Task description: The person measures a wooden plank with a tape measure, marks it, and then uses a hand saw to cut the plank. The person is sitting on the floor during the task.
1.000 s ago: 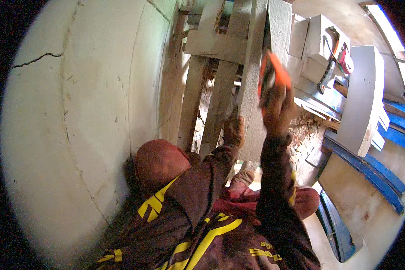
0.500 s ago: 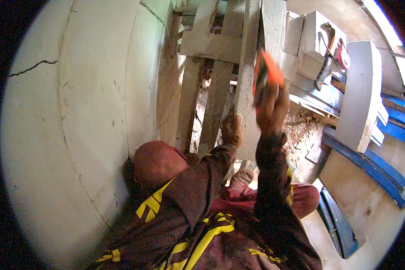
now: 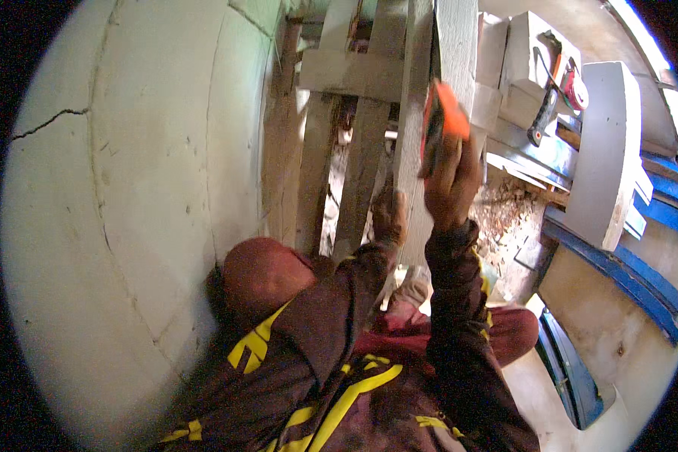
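A long pale wooden board [image 3: 414, 143] runs away from me between my knees. My left hand [image 3: 389, 217] is at its near left edge, thumb up along the side and fingers curled round it, partly hidden. My right hand [image 3: 452, 184] is closed around an orange-and-black hand tool [image 3: 450, 111], which sits over the board's top; its working face is hidden, so I cannot tell its exact kind. A second pale board [image 3: 459, 45] lies alongside at the far right of the first.
White blocks [image 3: 539, 38] on the right carry a saw-like tool with a black grip [image 3: 542, 117] and a red tape measure [image 3: 576, 92]. A thick white slab [image 3: 599, 158] leans nearby, beside blue strips [image 3: 618, 271]. Wood chips [image 3: 505, 215] litter the floor. A cracked wall [image 3: 143, 188] stands at left.
The orange-and-black tool and my right hand have shifted only slightly, and they look less blurred. My left hand stays at the board's edge. The view has tilted a little.
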